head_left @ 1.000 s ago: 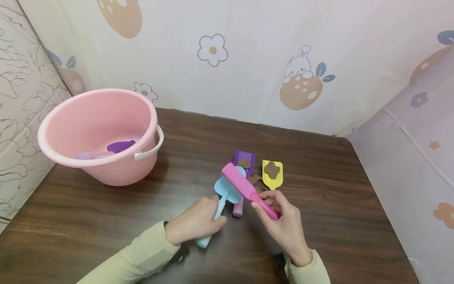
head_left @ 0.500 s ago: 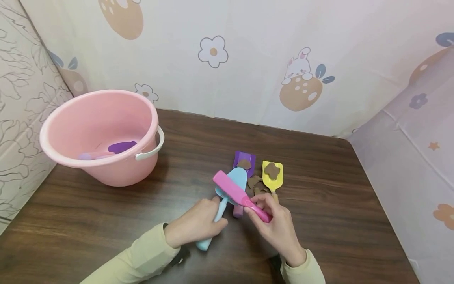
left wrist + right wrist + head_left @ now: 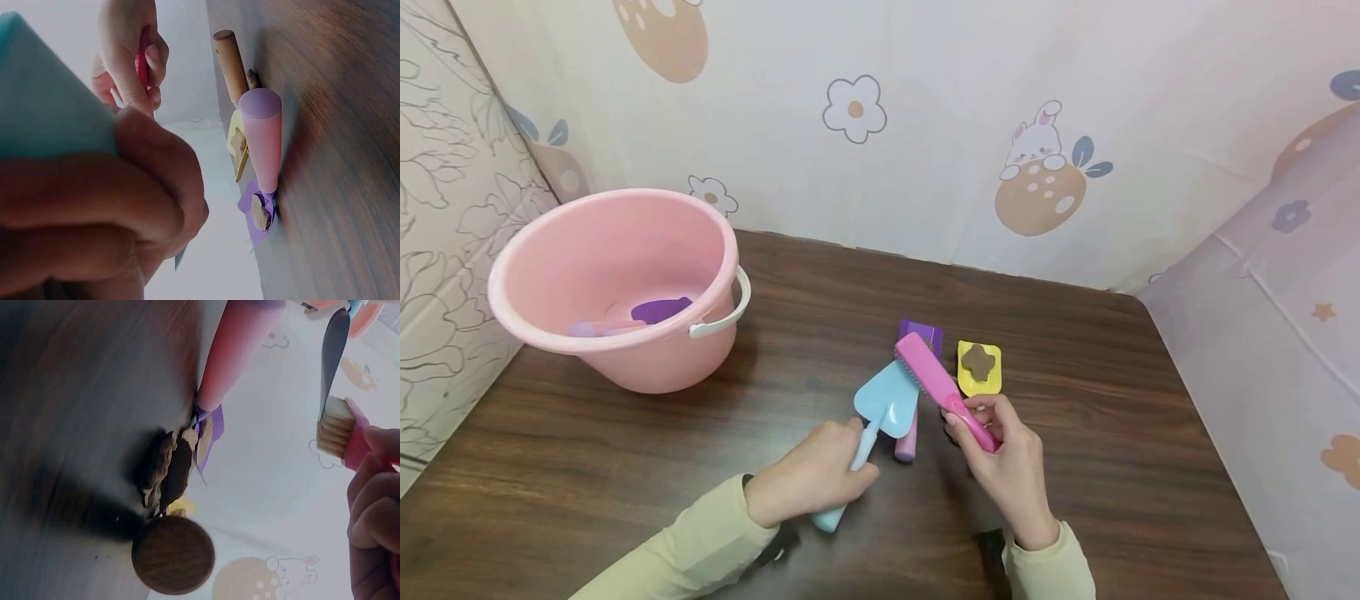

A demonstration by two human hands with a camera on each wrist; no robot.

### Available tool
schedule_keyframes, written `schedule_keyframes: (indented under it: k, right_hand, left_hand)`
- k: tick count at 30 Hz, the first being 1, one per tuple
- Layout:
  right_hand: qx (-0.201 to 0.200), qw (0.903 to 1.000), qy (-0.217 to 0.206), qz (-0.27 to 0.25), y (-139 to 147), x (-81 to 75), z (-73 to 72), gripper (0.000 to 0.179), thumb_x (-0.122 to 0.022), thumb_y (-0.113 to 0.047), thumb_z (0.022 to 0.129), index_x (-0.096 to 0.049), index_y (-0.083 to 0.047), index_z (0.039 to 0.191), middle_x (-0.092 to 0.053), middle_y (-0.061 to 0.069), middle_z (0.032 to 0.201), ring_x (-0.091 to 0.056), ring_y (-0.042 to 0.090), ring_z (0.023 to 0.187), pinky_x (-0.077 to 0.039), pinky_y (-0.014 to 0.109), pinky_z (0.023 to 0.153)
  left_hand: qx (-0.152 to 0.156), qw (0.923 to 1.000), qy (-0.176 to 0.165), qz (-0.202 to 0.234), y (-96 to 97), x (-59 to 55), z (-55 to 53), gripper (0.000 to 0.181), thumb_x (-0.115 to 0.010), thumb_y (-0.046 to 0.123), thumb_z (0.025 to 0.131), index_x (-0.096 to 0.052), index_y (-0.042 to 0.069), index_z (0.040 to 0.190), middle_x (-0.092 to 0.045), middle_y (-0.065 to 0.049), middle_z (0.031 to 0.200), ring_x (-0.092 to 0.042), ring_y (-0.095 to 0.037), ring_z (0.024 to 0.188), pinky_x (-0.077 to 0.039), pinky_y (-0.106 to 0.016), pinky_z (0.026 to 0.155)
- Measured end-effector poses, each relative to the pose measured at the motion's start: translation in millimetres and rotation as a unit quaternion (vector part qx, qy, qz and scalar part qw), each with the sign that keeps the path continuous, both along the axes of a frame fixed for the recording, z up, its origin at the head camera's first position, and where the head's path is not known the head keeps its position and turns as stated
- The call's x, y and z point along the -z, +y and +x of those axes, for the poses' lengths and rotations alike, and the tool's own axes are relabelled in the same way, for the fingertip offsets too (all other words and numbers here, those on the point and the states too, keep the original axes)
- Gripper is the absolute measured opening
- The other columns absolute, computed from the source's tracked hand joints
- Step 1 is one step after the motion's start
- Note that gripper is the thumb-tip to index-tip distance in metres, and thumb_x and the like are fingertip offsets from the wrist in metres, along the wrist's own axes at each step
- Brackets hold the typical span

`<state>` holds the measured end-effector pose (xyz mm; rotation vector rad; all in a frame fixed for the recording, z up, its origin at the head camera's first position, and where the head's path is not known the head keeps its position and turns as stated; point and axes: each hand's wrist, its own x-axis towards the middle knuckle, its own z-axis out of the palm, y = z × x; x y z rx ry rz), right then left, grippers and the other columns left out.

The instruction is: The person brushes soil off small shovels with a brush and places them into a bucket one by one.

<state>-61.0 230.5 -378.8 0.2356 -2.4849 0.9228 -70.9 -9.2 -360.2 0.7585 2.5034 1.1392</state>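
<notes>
Head view: the left hand is curled round a light-blue trowel raised over the counter; the right hand pinches a pink brush, its bristles meeting the trowel's edge; beyond lie a purple scoop and a yellow scoop, a brown flower-shaped piece on the latter; a pink bucket stands at the left.

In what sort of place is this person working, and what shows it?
Probably an indoor play corner for children, though I cannot be sure. The wall covering shows a cartoon rabbit; a wood-grain table bears a pink bucket, and the left hand holds a toy-like light blue trowel.
</notes>
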Motion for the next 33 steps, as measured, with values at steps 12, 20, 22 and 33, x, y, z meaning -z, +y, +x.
schedule_keyframes:
  k: [12, 20, 22, 33]
  right_hand:
    - [0.038, 0.9983, -0.033, -0.028, 3.4, 1.1, -1.1, 0.024, -0.075, -0.004, 0.079, -0.060, -0.004, 0.098, -0.055, -0.001, 0.063, -0.035, 0.001, 0.047, -0.028, 0.017, 0.040]
    - [0.019, 0.9942, -0.093, -0.051, 2.7, 0.6, 1.4, 0.007, -0.058, -0.012, 0.095, -0.059, -0.005, 0.096, -0.056, -0.001, 0.061, -0.039, 0.002, 0.045, -0.033, 0.020, 0.040]
    - [0.003, 0.9919, -0.116, -0.052, 3.1, 2.4, 2.7, 0.010, -0.055, -0.014, 0.096, -0.059, -0.006, 0.093, -0.053, -0.003, 0.059, -0.040, 0.002, 0.044, -0.035, 0.021, 0.040]
    - [-0.137, 0.9454, -0.279, -0.097, -4.7, 4.5, 7.7, 0.028, -0.047, -0.025, 0.101, -0.060, -0.003, 0.089, -0.057, -0.002, 0.057, -0.045, 0.003, 0.036, -0.040, 0.026, 0.036]
  left_hand:
    - [-0.001, 1.0000, 0.000, -0.005, 0.2, 1.0, -0.5, 0.016, -0.059, 0.013, 0.078, -0.047, 0.004, 0.080, -0.044, 0.000, 0.060, -0.043, -0.009, 0.050, -0.035, -0.023, 0.041]
    - [-0.020, 0.9998, 0.001, 0.005, -0.2, -2.8, -2.4, 0.015, -0.056, 0.015, 0.078, -0.046, 0.004, 0.081, -0.047, -0.002, 0.061, -0.046, -0.010, 0.049, -0.038, -0.023, 0.042]
    - [-0.029, 0.9996, 0.001, 0.004, 0.0, -4.3, -3.1, 0.014, -0.055, 0.014, 0.078, -0.045, 0.005, 0.081, -0.047, -0.001, 0.061, -0.046, -0.009, 0.049, -0.039, -0.023, 0.042]
    - [-0.057, 0.9982, 0.004, 0.018, 1.7, -10.1, -9.0, 0.014, -0.054, 0.015, 0.081, -0.047, 0.004, 0.085, -0.047, -0.001, 0.060, -0.048, -0.009, 0.050, -0.041, -0.024, 0.043]
